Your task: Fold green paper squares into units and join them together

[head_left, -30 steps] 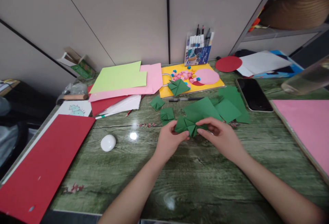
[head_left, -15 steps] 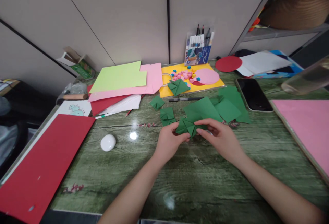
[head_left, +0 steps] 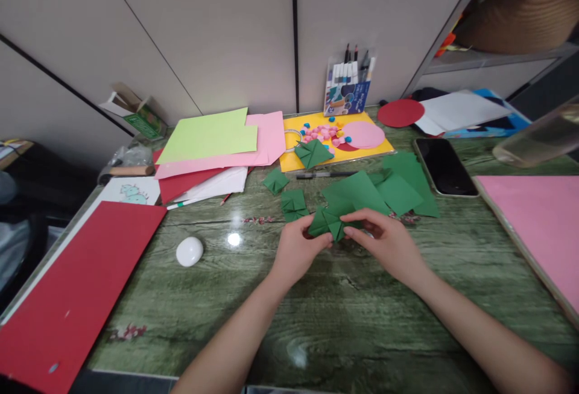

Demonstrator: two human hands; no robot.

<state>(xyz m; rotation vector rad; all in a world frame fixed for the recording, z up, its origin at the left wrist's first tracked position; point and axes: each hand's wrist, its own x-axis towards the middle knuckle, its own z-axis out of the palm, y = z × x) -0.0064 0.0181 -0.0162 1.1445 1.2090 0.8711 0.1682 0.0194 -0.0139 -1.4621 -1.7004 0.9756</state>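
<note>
A folded green paper piece (head_left: 329,223) is held between both hands near the middle of the table. My left hand (head_left: 299,248) pinches its left side, thumb in front and fingers partly hidden behind. On its right side, my right hand (head_left: 384,238) grips it between thumb and forefinger. Just behind lie flat green sheets (head_left: 357,192) that overlap. Smaller folded green pieces rest to the left, one (head_left: 294,202) close to my left hand and another (head_left: 275,181) farther back. A larger folded green piece (head_left: 313,153) lies on the edge of the yellow sheet (head_left: 292,162).
Coloured papers (head_left: 208,140) lie at the back left, a red sheet (head_left: 85,285) at the left. A white round object (head_left: 189,251) sits left of my hands. A phone (head_left: 446,166), pink sheet (head_left: 538,219) and clear bottle (head_left: 538,134) are to the right. A marker box (head_left: 347,89) stands behind.
</note>
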